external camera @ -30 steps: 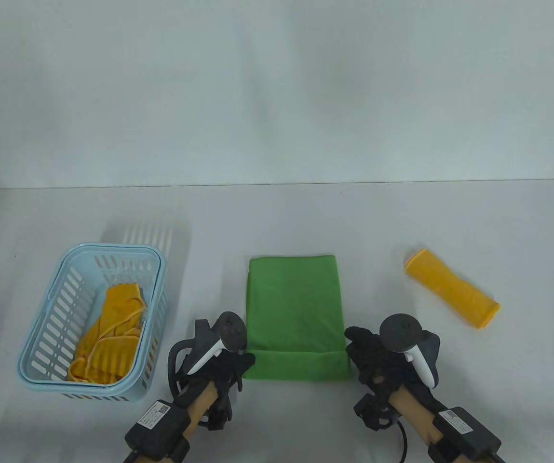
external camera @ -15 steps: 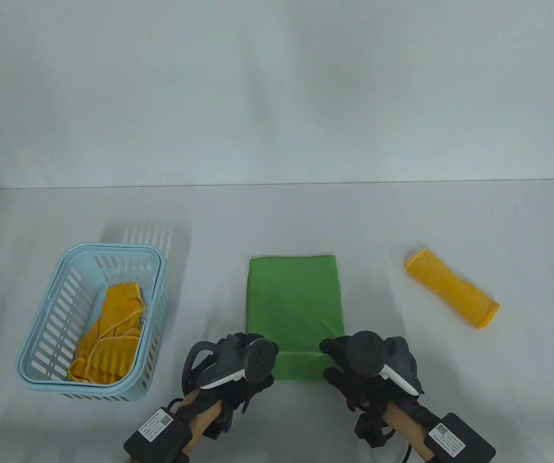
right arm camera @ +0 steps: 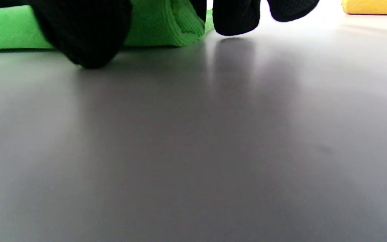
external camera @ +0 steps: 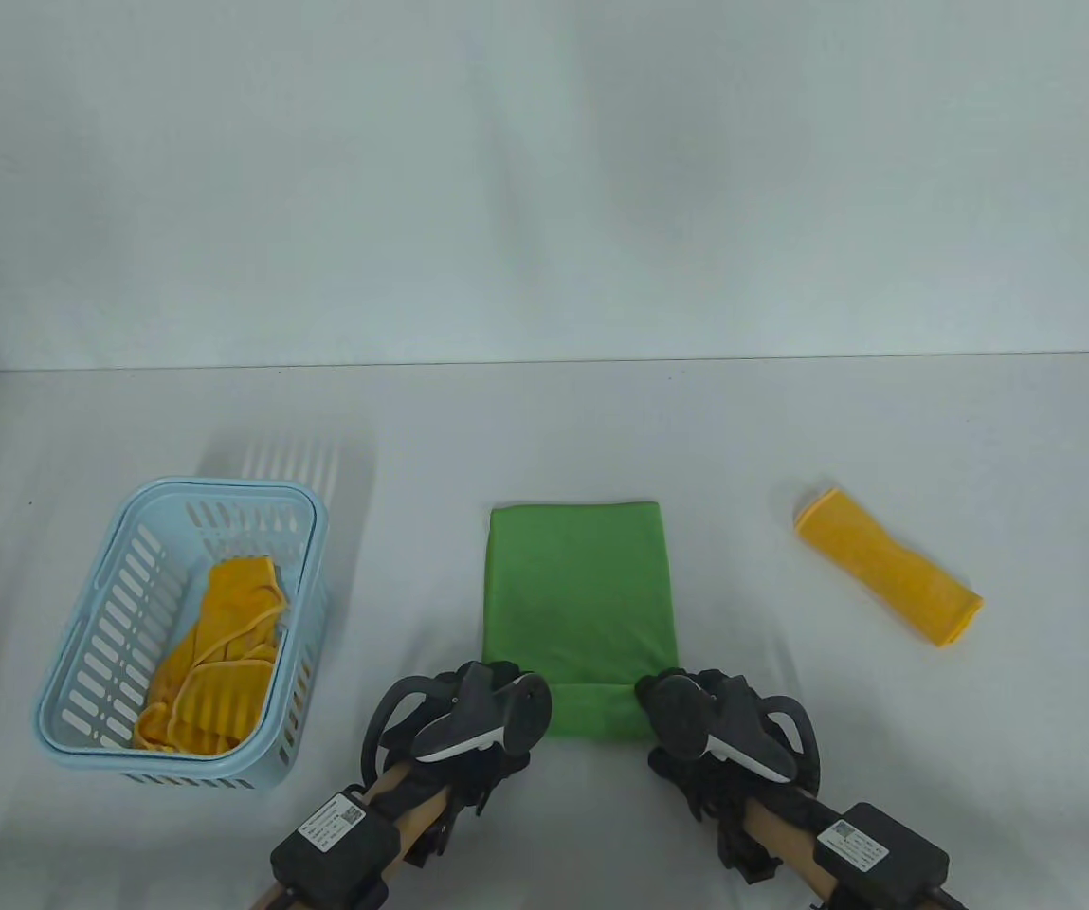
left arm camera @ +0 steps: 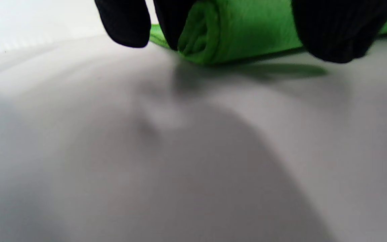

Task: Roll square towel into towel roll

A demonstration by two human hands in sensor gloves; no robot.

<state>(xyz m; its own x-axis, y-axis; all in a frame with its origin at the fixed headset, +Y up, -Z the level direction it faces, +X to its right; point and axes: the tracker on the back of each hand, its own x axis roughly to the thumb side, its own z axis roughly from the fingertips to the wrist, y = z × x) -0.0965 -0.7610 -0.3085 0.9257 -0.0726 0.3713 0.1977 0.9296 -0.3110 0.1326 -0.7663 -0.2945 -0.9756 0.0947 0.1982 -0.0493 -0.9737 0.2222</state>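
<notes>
A green square microfibre towel (external camera: 580, 592) lies flat on the white cloth-covered worktop (external camera: 544, 427), its near edge already turned over into a short roll (external camera: 593, 709). The left hand (external camera: 468, 720), in a black sensor glove with a tracker on its back, sits at the roll's left end; the left wrist view shows its fingers (left arm camera: 176, 20) curled over the top of the roll's spiralled end (left arm camera: 200, 37) and the thumb (left arm camera: 341, 30) in front of it, so the hand is clamped on the roll. The right hand (external camera: 710, 725), gloved the same way, sits at the roll's right end; the right wrist view shows its thumb (right arm camera: 86, 33) in front of the roll (right arm camera: 166, 23) and its fingers (right arm camera: 235, 16) coming down just past the end, gripping it likewise.

Left of the green towel, well apart from it, stands a light blue slotted plastic basket (external camera: 117, 607) holding a crumpled yellow cloth (external camera: 217, 654). Right of the green towel, also well apart, a yellow towel already rolled into a tube (external camera: 888, 566) lies at a slant on the worktop; its edge shows at the top right corner of the right wrist view (right arm camera: 375, 6). Beyond the green towel's far edge lies bare worktop up to the white backdrop (external camera: 544, 171).
</notes>
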